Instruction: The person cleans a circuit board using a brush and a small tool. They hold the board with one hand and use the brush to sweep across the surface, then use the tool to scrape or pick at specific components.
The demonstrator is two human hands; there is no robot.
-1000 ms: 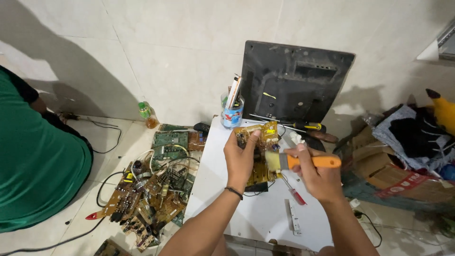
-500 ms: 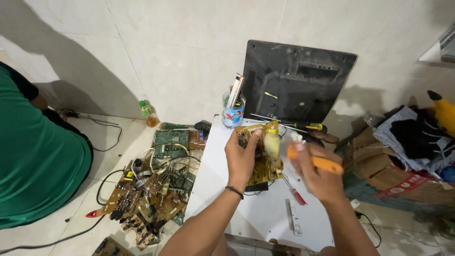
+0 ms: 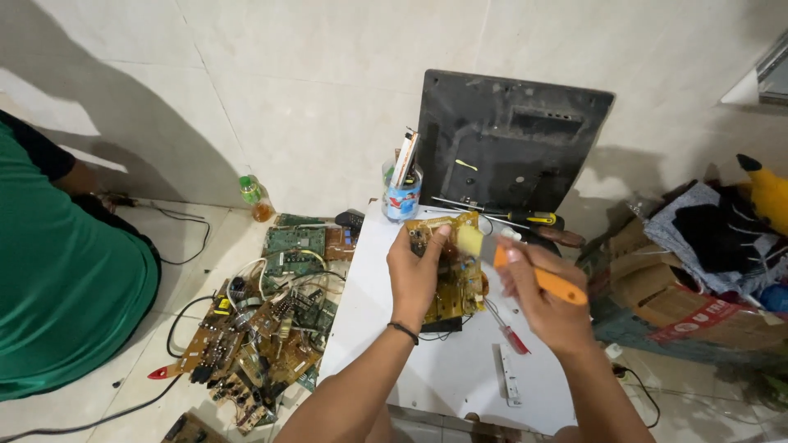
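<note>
My left hand (image 3: pixel 417 275) holds the yellow-brown printed circuit board with its pale yellow block component (image 3: pixel 454 267) near the centre of the frame, raised over the white rectangular tabletop (image 3: pixel 369 328); my thumb presses the board's upper edge and my fingers wrap behind it, pinching it fast. My right hand (image 3: pixel 546 308), just right of centre, is curled shut round the orange plastic handle of a small brush (image 3: pixel 543 280), whose head sits at the board's upper right corner (the bristles blur too much to tell whether they touch). To work this well, I judge I should keep the board tilted towards me, grip its edges only, and use short light strokes so no component bends. A red-handled screwdriver (image 3: pixel 510 332) lies on the tabletop below the board. In the lower left, a heap of old circuit boards and wires (image 3: pixel 254 328) covers the floor beside a person in a green shirt (image 3: pixel 66 271).
</note>
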